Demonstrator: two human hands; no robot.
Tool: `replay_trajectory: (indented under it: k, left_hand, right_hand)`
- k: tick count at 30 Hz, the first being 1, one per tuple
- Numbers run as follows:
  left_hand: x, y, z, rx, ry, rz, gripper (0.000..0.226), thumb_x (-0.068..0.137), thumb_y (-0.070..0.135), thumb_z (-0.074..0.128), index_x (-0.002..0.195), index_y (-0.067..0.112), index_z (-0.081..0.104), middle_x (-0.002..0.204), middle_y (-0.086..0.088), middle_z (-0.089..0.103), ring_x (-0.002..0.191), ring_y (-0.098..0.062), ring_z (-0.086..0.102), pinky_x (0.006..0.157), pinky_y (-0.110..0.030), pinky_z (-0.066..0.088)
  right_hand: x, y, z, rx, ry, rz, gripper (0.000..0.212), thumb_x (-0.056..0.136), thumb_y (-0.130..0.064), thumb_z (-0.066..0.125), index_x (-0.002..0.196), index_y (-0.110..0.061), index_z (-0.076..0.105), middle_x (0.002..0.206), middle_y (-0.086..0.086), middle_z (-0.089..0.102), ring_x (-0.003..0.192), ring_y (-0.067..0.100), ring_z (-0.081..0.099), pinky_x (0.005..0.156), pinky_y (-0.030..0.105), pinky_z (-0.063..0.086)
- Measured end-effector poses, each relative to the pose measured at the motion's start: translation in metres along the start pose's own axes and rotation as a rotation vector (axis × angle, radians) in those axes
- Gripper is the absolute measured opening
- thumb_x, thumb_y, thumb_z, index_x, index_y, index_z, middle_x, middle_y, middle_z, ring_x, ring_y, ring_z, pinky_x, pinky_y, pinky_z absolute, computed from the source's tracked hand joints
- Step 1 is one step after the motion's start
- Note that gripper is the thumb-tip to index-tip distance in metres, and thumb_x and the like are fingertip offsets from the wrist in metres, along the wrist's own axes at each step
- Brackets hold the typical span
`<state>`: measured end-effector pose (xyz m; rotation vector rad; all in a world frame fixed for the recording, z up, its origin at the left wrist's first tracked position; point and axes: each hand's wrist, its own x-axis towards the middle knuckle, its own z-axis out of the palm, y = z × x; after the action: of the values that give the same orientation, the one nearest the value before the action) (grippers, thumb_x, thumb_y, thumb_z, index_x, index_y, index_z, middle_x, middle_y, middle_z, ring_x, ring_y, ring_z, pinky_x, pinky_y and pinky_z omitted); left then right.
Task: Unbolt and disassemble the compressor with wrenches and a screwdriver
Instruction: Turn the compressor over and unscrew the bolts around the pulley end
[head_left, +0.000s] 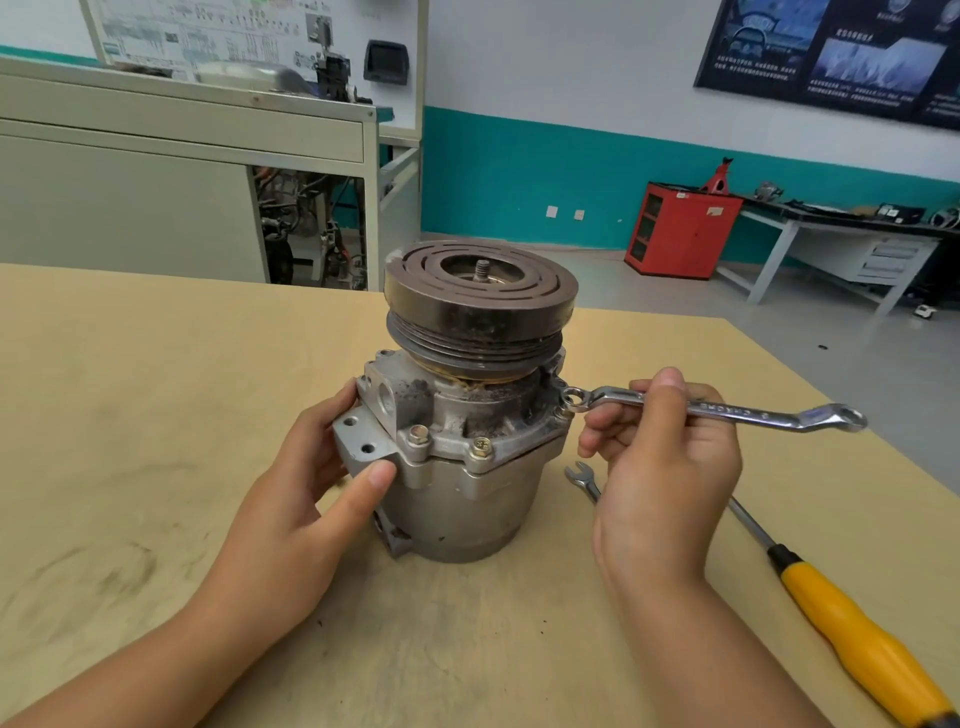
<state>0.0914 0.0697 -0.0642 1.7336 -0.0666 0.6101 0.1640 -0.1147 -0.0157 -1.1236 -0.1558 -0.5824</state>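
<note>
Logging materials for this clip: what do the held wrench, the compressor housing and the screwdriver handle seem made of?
Shiny double-ended ring wrench: chrome-plated steel likely; mirror gleam, "CHROME" stamp.
Dull grey compressor housing: probably cast aluminium; matte, grainy.
Yellow screwdriver handle: likely plastic; smooth, uniform colour.

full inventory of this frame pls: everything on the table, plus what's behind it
compressor: 1, grey body with dark pulley on top, upright at table centre
ring wrench: 1, chrome, held in the air, ring end at a bolt on the compressor's right side
open-end wrench: 1, chrome, flat on the table right of the compressor, partly hidden
screwdriver: 1, yellow and black handle, on the table, far right
front flange bolts: 2, one silver, one yellowish, near side of the compressor
table: 1, tan, under everything
red cabinet: 1, red, on the floor by the back wall
left hand: 1, grips the compressor's left bracket
right hand: 1, holds the ring wrench
</note>
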Motion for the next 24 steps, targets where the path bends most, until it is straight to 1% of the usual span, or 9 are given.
replay_trajectory:
  k: [3, 6, 8, 11, 13, 16, 19, 21, 24]
  left_hand:
    - [0.000, -0.003, 0.000, 0.000, 0.001, 0.005, 0.050, 0.077, 0.040, 0.058, 0.124, 0.046, 0.043, 0.122, 0.026, 0.059, 0.113, 0.001, 0.058, 0.087, -0.009, 0.044]
    - [0.000, -0.002, -0.001, -0.002, 0.001, 0.013, 0.053, 0.075, 0.045, 0.058, 0.126, 0.044, 0.043, 0.123, 0.026, 0.060, 0.113, 0.003, 0.057, 0.086, -0.007, 0.043]
    - [0.000, -0.001, 0.000, -0.008, 0.003, 0.015, 0.054, 0.075, 0.047, 0.057, 0.127, 0.044, 0.043, 0.122, 0.026, 0.060, 0.113, 0.005, 0.057, 0.085, -0.006, 0.043]
    - [-0.001, -0.001, 0.000, -0.025, 0.007, 0.012, 0.052, 0.077, 0.037, 0.058, 0.127, 0.043, 0.043, 0.122, 0.027, 0.060, 0.114, 0.005, 0.056, 0.086, -0.006, 0.043]
    - [-0.001, -0.001, 0.001, -0.037, 0.010, 0.009, 0.053, 0.078, 0.041, 0.062, 0.127, 0.043, 0.044, 0.121, 0.027, 0.060, 0.113, 0.004, 0.057, 0.086, -0.007, 0.043]
    - [-0.001, 0.000, 0.001, -0.045, 0.007, 0.007, 0.059, 0.073, 0.049, 0.064, 0.128, 0.041, 0.044, 0.122, 0.026, 0.060, 0.114, 0.005, 0.056, 0.085, -0.006, 0.043]
    - [-0.001, -0.001, 0.001, -0.056, 0.004, 0.007, 0.057, 0.075, 0.043, 0.065, 0.128, 0.040, 0.044, 0.123, 0.023, 0.061, 0.114, 0.003, 0.057, 0.086, -0.007, 0.044]
    - [-0.001, -0.001, 0.001, -0.053, -0.001, 0.010, 0.053, 0.079, 0.031, 0.060, 0.128, 0.039, 0.044, 0.123, 0.022, 0.061, 0.114, 0.002, 0.057, 0.086, -0.007, 0.044]
    - [-0.002, -0.001, 0.001, -0.055, 0.000, 0.011, 0.054, 0.077, 0.031, 0.056, 0.128, 0.039, 0.044, 0.123, 0.023, 0.061, 0.114, 0.002, 0.057, 0.086, -0.007, 0.044]
  right_hand:
    - [-0.005, 0.003, 0.002, -0.027, 0.026, 0.030, 0.027, 0.101, -0.015, 0.038, 0.076, -0.013, 0.046, 0.048, -0.001, 0.059, 0.039, 0.010, 0.051, 0.041, 0.019, 0.042]
    - [-0.011, 0.003, 0.004, -0.052, 0.034, 0.033, 0.025, 0.097, -0.023, 0.038, 0.075, -0.017, 0.046, 0.049, -0.002, 0.058, 0.040, 0.010, 0.049, 0.042, 0.018, 0.040]
    - [-0.008, 0.003, 0.004, -0.064, 0.020, 0.080, 0.028, 0.100, -0.022, 0.038, 0.074, -0.015, 0.046, 0.046, -0.003, 0.056, 0.039, 0.010, 0.047, 0.041, 0.018, 0.038]
    - [0.010, 0.000, 0.001, -0.075, -0.054, 0.288, 0.033, 0.102, -0.021, 0.038, 0.072, -0.011, 0.047, 0.042, -0.004, 0.049, 0.036, 0.009, 0.040, 0.038, 0.019, 0.032]
    - [0.023, -0.002, 0.000, -0.098, -0.154, 0.417, 0.035, 0.102, -0.024, 0.041, 0.071, -0.011, 0.050, 0.042, -0.004, 0.045, 0.036, 0.008, 0.034, 0.038, 0.021, 0.027]
    - [0.030, -0.005, -0.001, -0.046, -0.250, 0.509, 0.030, 0.100, -0.027, 0.046, 0.078, -0.010, 0.057, 0.045, -0.005, 0.045, 0.037, 0.006, 0.032, 0.038, 0.018, 0.025]
    - [0.030, -0.009, 0.002, 0.056, -0.194, 0.483, 0.028, 0.100, -0.026, 0.045, 0.080, -0.009, 0.056, 0.046, -0.005, 0.048, 0.038, 0.004, 0.036, 0.037, 0.016, 0.029]
    - [0.028, -0.012, 0.002, 0.087, -0.096, 0.394, 0.028, 0.101, -0.023, 0.045, 0.079, -0.010, 0.055, 0.046, -0.006, 0.051, 0.038, 0.005, 0.040, 0.037, 0.016, 0.032]
    - [0.016, -0.014, 0.001, 0.053, -0.005, 0.285, 0.028, 0.100, -0.019, 0.044, 0.076, -0.010, 0.053, 0.045, -0.004, 0.053, 0.038, 0.006, 0.042, 0.037, 0.016, 0.033]
